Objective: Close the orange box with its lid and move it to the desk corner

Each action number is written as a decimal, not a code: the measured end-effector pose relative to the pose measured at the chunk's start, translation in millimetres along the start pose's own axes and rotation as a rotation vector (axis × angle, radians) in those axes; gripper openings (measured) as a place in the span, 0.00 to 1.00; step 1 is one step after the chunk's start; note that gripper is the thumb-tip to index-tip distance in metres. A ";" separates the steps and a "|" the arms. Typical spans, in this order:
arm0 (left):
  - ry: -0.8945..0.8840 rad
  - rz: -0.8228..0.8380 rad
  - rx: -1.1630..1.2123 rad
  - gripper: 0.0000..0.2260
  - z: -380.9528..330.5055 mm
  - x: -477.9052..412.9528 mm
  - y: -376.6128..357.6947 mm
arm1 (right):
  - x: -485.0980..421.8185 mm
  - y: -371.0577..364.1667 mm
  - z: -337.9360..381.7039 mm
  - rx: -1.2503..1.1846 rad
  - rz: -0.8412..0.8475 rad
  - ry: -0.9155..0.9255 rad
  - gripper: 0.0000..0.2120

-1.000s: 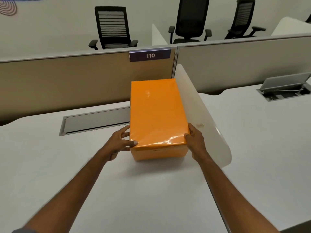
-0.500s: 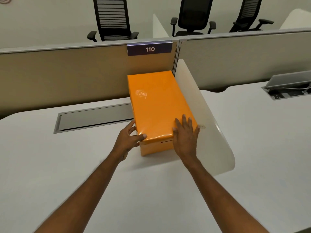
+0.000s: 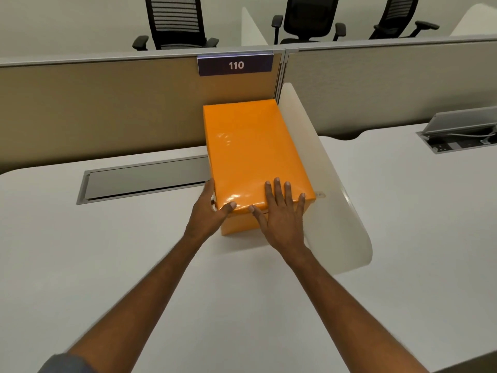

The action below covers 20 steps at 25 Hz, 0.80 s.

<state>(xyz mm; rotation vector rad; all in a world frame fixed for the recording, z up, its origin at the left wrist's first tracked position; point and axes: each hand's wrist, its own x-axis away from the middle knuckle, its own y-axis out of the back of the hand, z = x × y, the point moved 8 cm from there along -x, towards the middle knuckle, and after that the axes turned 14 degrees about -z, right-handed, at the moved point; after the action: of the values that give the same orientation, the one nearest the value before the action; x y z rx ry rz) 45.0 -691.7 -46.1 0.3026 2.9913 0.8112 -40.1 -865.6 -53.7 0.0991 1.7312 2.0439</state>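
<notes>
The orange box [image 3: 239,223], lid [image 3: 250,146] seated, stands on the counter [image 3: 134,251] in the corner between partition [image 3: 107,111] and white divider [image 3: 336,197]. The left grip [image 3: 208,211] lies extended against the near-left corner, thumb on the lid edge. The right grip [image 3: 279,216] presses flat on the lid, enclosing nothing.

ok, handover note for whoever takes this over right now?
Left hand: fingers flat against the left side of the box, thumb on the lid.
Right hand: flat on the lid's near end, fingers spread.
The box is on the desk, beside the divider, far end near the partition.
Done: lid on.
Left: probably seat it fully in the corner, then let go.
</notes>
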 end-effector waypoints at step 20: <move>-0.659 -0.063 -0.727 0.28 -6.8 43.7 23.7 | 35.2 19.3 21.8 0.063 -0.145 0.086 0.38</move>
<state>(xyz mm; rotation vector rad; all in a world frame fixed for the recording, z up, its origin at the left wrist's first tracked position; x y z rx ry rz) 5.9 -666.6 -27.3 0.3459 1.9467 1.3768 -69.7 -834.0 -39.1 -0.0936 1.7996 1.9156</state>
